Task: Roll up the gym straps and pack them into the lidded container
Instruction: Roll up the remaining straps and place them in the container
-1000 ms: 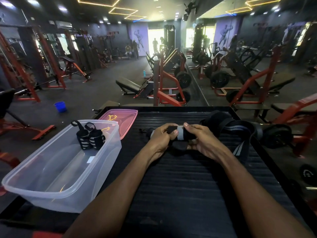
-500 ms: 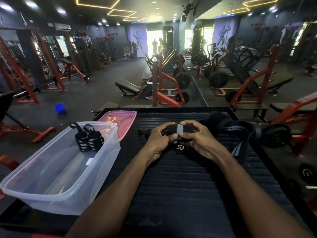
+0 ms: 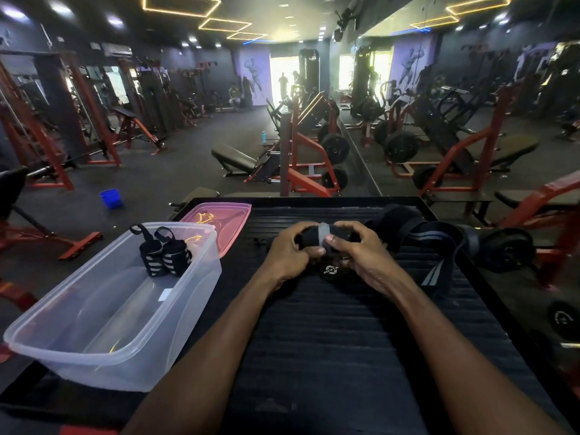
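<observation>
Left of frame: clear container on the black desk, two rolled straps in its far end; pink lid behind it. Centre: left hand and right hand, fingers clamped on a black strap roll. Right: loose straps.
</observation>
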Action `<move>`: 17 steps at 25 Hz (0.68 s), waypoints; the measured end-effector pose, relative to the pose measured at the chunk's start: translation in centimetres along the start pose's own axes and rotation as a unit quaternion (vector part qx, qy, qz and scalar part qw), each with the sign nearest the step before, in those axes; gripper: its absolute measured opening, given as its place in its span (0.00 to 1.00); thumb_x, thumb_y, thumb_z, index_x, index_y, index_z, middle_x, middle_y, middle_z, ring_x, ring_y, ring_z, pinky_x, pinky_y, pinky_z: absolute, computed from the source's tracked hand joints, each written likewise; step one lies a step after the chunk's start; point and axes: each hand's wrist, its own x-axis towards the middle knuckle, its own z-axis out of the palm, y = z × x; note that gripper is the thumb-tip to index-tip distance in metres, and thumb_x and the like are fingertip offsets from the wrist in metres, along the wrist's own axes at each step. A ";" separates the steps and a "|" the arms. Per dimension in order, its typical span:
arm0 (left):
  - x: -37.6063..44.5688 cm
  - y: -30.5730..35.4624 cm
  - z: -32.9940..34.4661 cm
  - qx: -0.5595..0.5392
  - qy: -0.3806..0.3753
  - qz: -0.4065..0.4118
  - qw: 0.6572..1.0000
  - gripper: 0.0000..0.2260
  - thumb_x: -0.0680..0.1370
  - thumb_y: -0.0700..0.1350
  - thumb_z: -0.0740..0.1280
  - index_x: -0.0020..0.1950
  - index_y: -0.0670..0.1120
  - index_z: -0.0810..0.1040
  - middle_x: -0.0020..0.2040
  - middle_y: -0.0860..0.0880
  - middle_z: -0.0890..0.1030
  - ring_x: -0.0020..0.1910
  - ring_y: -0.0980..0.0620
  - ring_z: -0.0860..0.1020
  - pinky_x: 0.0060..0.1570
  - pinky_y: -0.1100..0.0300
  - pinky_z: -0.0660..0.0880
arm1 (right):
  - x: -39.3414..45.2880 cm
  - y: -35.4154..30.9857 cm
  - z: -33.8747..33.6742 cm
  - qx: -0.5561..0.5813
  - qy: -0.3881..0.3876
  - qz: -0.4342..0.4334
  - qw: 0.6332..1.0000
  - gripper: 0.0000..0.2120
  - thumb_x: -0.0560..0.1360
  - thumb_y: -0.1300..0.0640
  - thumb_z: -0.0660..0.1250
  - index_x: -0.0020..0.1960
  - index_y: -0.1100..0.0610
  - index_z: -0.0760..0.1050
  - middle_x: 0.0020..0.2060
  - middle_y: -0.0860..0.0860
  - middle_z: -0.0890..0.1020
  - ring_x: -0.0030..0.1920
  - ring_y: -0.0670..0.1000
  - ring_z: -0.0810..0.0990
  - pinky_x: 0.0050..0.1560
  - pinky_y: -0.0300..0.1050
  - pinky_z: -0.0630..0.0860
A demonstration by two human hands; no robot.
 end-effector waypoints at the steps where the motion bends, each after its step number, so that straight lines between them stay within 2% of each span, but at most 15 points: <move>1: 0.0 0.3 -0.5 -0.027 0.021 -0.008 0.999 0.20 0.71 0.37 0.76 0.60 0.51 0.80 0.55 0.52 0.84 0.55 0.52 0.82 0.60 0.52 0.79 | -0.1 -0.2 0.3 0.017 -0.001 0.012 1.000 0.19 0.75 0.56 0.75 0.63 0.56 0.74 0.53 0.56 0.82 0.45 0.55 0.83 0.44 0.54 0.82; 3: 0.1 0.9 -1.7 -0.106 0.073 -0.048 0.991 0.16 0.72 0.39 0.76 0.57 0.51 0.79 0.53 0.50 0.84 0.53 0.50 0.82 0.56 0.54 0.80 | -0.2 -0.3 0.5 0.013 0.021 0.028 0.999 0.18 0.78 0.49 0.70 0.64 0.54 0.71 0.51 0.52 0.82 0.43 0.53 0.82 0.40 0.49 0.78; 4: 0.3 0.9 -2.4 -0.151 0.105 -0.070 0.981 0.16 0.71 0.41 0.77 0.56 0.50 0.79 0.53 0.47 0.84 0.52 0.48 0.83 0.55 0.51 0.80 | -0.2 -0.1 0.5 -0.012 0.041 0.028 0.999 0.17 0.79 0.48 0.69 0.64 0.54 0.70 0.49 0.51 0.81 0.41 0.51 0.81 0.40 0.49 0.79; 7: 1.0 0.6 -4.2 -0.230 0.205 -0.133 0.942 0.22 0.63 0.44 0.78 0.53 0.47 0.75 0.51 0.43 0.82 0.48 0.44 0.82 0.50 0.44 0.81 | 0.0 1.0 0.5 -0.167 0.093 -0.019 0.981 0.09 0.79 0.52 0.69 0.57 0.52 0.74 0.46 0.50 0.82 0.44 0.52 0.83 0.50 0.55 0.81; 9: 1.1 0.4 -5.2 -0.189 0.241 -0.170 0.936 0.25 0.61 0.45 0.78 0.55 0.46 0.73 0.50 0.42 0.82 0.47 0.45 0.82 0.47 0.44 0.82 | -0.2 1.3 0.9 -0.227 0.088 -0.068 0.968 0.04 0.77 0.55 0.70 0.52 0.51 0.77 0.45 0.50 0.83 0.47 0.53 0.83 0.51 0.51 0.80; 11: 0.6 0.3 -5.8 -0.129 0.232 -0.199 0.943 0.29 0.62 0.45 0.76 0.60 0.44 0.71 0.51 0.42 0.81 0.47 0.47 0.82 0.45 0.46 0.83 | -0.7 1.0 1.9 -0.275 0.074 -0.116 0.952 0.03 0.77 0.58 0.70 0.51 0.53 0.79 0.44 0.47 0.82 0.46 0.47 0.82 0.46 0.39 0.77; 12: 0.2 0.3 -6.0 -0.105 0.222 -0.211 0.946 0.30 0.64 0.45 0.75 0.63 0.43 0.68 0.50 0.43 0.80 0.47 0.48 0.81 0.46 0.48 0.83 | -0.9 0.9 2.6 -0.298 0.067 -0.134 0.943 0.03 0.77 0.59 0.70 0.51 0.54 0.79 0.44 0.46 0.82 0.46 0.45 0.80 0.44 0.36 0.74; 14: -0.3 0.1 -6.1 -0.070 0.207 -0.225 0.950 0.28 0.68 0.42 0.74 0.63 0.44 0.64 0.49 0.46 0.78 0.46 0.50 0.79 0.45 0.52 0.82 | -0.6 1.4 3.8 -0.350 0.053 -0.155 0.922 0.04 0.77 0.59 0.70 0.51 0.54 0.80 0.45 0.48 0.81 0.47 0.46 0.80 0.45 0.38 0.72; 17: -0.5 -0.1 -5.9 -0.006 0.201 -0.221 0.954 0.24 0.71 0.40 0.72 0.62 0.44 0.64 0.50 0.48 0.76 0.43 0.54 0.75 0.42 0.59 0.75 | 0.9 1.7 5.9 -0.425 0.024 -0.157 0.891 0.09 0.76 0.55 0.70 0.56 0.53 0.77 0.52 0.51 0.79 0.53 0.52 0.80 0.53 0.45 0.75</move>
